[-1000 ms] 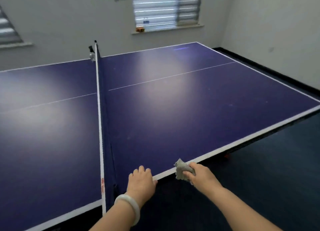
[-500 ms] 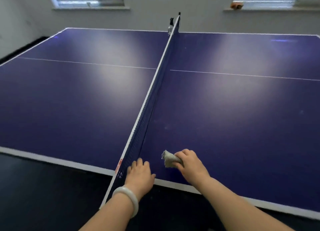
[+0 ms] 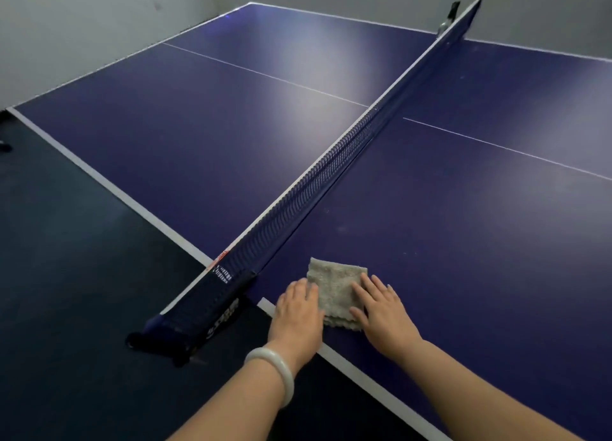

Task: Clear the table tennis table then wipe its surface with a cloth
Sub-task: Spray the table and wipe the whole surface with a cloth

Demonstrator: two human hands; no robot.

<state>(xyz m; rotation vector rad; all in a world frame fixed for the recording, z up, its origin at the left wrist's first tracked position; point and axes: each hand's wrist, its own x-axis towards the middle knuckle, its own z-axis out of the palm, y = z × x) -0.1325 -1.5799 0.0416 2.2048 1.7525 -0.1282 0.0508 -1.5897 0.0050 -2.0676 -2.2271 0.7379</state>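
Note:
A grey cloth [image 3: 334,288] lies spread flat on the blue table tennis table [image 3: 463,242], near its front edge and just right of the net [image 3: 331,165]. My left hand [image 3: 298,318], with a pale bangle on the wrist, presses flat on the cloth's left side. My right hand [image 3: 381,311] rests flat on the cloth's right side, fingers straight. Both hands lie by the white edge line. Nothing else sits on the table surface in view.
The net's clamp post [image 3: 185,328] juts out over the dark floor to the left of my hands. The far net post [image 3: 450,16] stands at the back. Grey walls close in behind the table, with dark floor [image 3: 66,275] on the left.
The cloth was bunched in my right hand; now it lies spread flat under both hands. My left hand moved from the table edge onto the cloth. The view swung left.

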